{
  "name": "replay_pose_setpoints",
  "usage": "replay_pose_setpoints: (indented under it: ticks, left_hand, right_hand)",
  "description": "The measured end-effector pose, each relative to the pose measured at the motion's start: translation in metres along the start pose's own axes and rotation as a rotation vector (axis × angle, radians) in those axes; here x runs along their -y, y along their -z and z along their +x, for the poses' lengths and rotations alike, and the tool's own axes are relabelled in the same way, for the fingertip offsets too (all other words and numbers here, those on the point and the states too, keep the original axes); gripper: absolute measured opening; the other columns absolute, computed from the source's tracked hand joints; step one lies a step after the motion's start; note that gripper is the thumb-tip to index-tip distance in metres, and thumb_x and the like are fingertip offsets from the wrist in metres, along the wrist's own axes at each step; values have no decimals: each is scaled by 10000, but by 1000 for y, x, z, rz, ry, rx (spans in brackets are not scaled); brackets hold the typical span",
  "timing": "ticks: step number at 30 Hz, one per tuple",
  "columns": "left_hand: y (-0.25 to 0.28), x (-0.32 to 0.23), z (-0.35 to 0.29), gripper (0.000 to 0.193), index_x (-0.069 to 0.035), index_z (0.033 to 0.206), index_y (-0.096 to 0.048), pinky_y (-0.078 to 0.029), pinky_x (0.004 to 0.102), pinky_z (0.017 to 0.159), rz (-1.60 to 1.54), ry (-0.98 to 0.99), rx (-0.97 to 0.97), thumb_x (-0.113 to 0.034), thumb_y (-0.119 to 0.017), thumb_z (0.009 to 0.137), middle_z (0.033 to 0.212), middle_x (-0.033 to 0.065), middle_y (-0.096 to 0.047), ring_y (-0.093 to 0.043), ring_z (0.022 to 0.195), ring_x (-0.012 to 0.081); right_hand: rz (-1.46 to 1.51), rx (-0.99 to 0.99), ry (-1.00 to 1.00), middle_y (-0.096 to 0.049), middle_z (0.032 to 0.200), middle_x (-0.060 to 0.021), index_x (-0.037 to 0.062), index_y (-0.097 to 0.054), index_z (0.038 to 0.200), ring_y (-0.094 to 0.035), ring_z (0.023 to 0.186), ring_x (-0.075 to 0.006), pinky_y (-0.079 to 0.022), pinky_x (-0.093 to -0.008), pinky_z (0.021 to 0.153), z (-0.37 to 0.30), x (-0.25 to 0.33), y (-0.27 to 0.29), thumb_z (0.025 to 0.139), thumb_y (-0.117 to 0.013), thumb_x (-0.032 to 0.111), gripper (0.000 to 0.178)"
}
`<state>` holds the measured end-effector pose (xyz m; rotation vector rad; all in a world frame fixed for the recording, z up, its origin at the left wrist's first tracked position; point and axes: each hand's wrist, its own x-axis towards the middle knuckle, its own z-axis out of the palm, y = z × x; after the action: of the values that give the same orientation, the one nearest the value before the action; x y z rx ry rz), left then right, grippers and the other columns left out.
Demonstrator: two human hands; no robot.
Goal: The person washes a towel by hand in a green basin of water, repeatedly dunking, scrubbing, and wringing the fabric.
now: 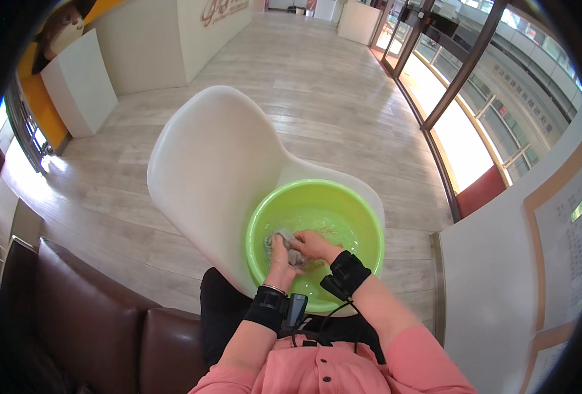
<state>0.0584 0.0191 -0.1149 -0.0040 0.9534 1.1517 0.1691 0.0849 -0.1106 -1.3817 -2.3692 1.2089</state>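
Observation:
A round lime-green basin point(363, 223) rests on the seat of a white moulded chair point(205, 151), in front of my lap. Some water appears to lie in its bottom. Inside it, on the left, a wet grey cloth point(295, 259) is bunched up between both hands. My left hand point(280, 266) is closed on the cloth's near left side. From the right, my right hand point(314, 244) grips the same cloth with bent fingers. Both wrists wear black straps with small devices and a cable.
A brown leather sofa point(94, 315) is at the lower left. On the right are a white wall with a framed board point(560, 243) and glass doors point(461, 65). Wood-look floor point(323, 125) spreads beyond the chair to a white counter point(146, 52) and a white pedestal point(81, 85).

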Motion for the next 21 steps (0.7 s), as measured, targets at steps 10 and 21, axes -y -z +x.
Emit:
replay_pose_setpoints:
  ticks: [10, 21]
  left_hand:
    - [-8, -2, -14, 431, -80, 1051, -492, -483, 353, 760, -110, -147, 311, -446, -311, 912, 1022, 57, -547, -552, 935, 188]
    - [4, 35, -8, 215, -63, 1022, -507, -430, 278, 788, 305, -635, 479, -221, -454, 887, 967, 69, -525, -505, 932, 164]
  right_hand:
    - [282, -99, 175, -558, 640, -164, -3, -572, 767, -530, 562, -261, -423, -343, 554, -58, 86, 36, 788, -574, 375, 379]
    - [-219, -380, 161, -592, 711, -175, 64, -591, 751, -569, 682, -372, -450, -446, 603, -68, 78, 13, 840, -449, 364, 343]
